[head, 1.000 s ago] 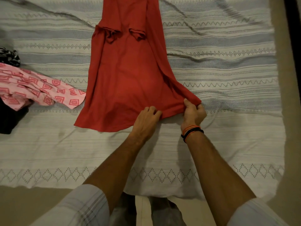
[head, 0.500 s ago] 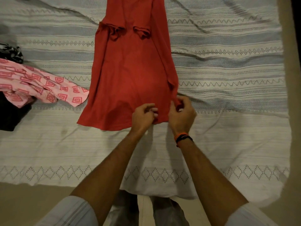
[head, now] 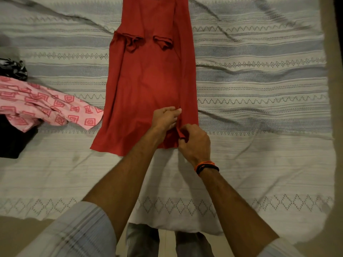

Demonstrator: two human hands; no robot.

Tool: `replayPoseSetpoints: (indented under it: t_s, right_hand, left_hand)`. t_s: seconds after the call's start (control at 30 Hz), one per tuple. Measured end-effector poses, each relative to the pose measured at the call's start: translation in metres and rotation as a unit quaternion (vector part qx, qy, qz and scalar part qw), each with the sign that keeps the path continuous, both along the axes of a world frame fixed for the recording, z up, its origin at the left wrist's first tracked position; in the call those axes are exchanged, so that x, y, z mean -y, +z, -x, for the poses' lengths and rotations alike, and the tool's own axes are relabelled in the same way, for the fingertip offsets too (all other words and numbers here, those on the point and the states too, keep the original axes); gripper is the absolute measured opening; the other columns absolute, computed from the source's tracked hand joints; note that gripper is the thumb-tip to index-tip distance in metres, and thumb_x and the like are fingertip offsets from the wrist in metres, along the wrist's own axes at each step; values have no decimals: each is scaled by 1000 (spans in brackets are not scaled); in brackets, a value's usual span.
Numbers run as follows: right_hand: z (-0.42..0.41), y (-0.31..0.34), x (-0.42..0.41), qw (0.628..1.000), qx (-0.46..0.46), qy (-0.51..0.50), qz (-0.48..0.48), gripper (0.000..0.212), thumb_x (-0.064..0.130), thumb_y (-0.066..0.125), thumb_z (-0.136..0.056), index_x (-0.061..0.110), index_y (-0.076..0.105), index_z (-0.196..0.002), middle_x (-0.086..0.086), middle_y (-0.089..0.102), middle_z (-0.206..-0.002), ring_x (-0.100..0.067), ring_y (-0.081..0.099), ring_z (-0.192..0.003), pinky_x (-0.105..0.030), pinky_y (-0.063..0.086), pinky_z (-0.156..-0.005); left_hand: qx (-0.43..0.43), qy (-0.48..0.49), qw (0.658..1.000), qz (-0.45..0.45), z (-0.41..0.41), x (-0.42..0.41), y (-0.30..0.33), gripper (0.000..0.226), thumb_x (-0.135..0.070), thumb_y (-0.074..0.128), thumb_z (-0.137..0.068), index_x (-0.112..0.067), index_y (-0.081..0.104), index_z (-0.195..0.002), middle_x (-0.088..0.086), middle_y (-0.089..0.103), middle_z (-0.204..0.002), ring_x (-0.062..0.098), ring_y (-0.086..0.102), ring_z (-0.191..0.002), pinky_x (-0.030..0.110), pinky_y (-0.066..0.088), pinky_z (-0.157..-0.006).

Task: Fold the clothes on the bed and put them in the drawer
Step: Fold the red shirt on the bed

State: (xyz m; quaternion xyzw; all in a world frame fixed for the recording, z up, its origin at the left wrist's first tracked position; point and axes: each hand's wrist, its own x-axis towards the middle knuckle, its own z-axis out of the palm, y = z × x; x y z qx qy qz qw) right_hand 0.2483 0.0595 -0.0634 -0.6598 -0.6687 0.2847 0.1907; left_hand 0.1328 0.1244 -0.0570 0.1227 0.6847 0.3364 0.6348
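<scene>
With the dress [head: 148, 86] flat on the bed [head: 259, 164], left hand [head: 165, 117] pressing open-fingered on it and right hand [head: 194, 141] pinching the folded-in hem, lay that fold straight and smooth along the side.

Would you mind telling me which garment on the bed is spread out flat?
The red dress, laid lengthwise mid-bed with both hands at its hem. The pink patterned garment and black garment lie bunched at the left edge.

Domestic bedroom. Evidence: a bed [head: 259, 164] covered by a patterned striped bedspread [head: 259, 75], a red dress [head: 148, 80] spread on it, and more clothes [head: 37, 101] heaped at its left edge.
</scene>
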Motion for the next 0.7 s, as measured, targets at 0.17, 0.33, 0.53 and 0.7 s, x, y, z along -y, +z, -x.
replayPoseSetpoints:
  t_s: [0.17, 0.33, 0.53, 0.7]
  right_hand:
    - [1, 8, -4, 998, -52, -32, -16, 15, 16, 63, -69, 20, 51, -78, 6, 51, -73, -10, 46, -61, -21, 38, -56]
    - [-5, 1, -4, 1000, -8, 7, 2, 18, 19, 63, -69, 18, 53, -84, 5, 52, -74, -12, 48, -62, -27, 43, -57]
    - [-10, -4, -8, 994, 48, 94, 3, 39, 22, 73, -68, 12, 63, -104, -1, 64, -83, -20, 58, -72, -38, 53, -70]
    - [-3, -9, -13, 983, 84, 164, -7, 48, 17, 73, -64, 8, 67, -110, -9, 63, -85, -28, 60, -71, -39, 52, -66]
  left_hand:
    - [104, -27, 994, 26, -3, -44, 14, 27, -33, 66, -92, -12, 65, -108, 0, 67, -96, 13, 62, -83, 27, 51, -72]
    - [127, 28, 991, 30, -5, -92, 15, 23, -27, 66, -92, -10, 65, -107, 4, 64, -109, 20, 59, -111, 32, 54, -83]
    - [38, 58, 998, 5, 1, -135, 10, 39, -14, 71, -87, -7, 58, -124, 6, 66, -106, 18, 64, -89, 28, 55, -62]
    - [-142, 49, 987, -64, 14, -148, -4, 31, -10, 65, -92, -13, 57, -122, 3, 60, -113, 15, 57, -97, 32, 52, -89]
